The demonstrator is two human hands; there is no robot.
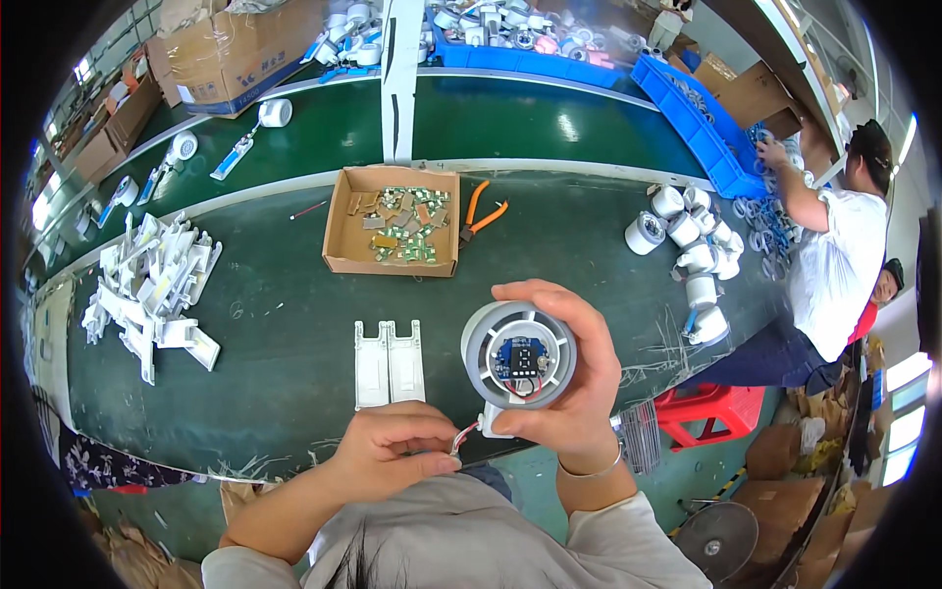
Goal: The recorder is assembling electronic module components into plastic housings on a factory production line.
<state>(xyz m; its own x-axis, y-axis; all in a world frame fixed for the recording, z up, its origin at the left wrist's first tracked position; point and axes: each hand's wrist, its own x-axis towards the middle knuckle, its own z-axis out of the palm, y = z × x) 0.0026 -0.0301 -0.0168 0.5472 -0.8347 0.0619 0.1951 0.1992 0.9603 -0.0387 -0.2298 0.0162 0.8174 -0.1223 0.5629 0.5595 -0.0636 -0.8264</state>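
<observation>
A round grey housing point(518, 355) with a small blue circuit board point(521, 359) inside is held above the near edge of the green worktop point(285, 324), clasped in the right hand point(574, 378). Its red and white wires point(467, 435) are pinched by the left hand point(392, 447). Two white plastic covers point(389, 362) lie just left; a cardboard box point(392, 219) of parts and orange pliers point(481, 213) lie farther off.

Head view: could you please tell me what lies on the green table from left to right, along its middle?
Pile of white plastic parts → cardboard tray of small circuit boards → orange-handled pliers → cluster of white round housings.
</observation>
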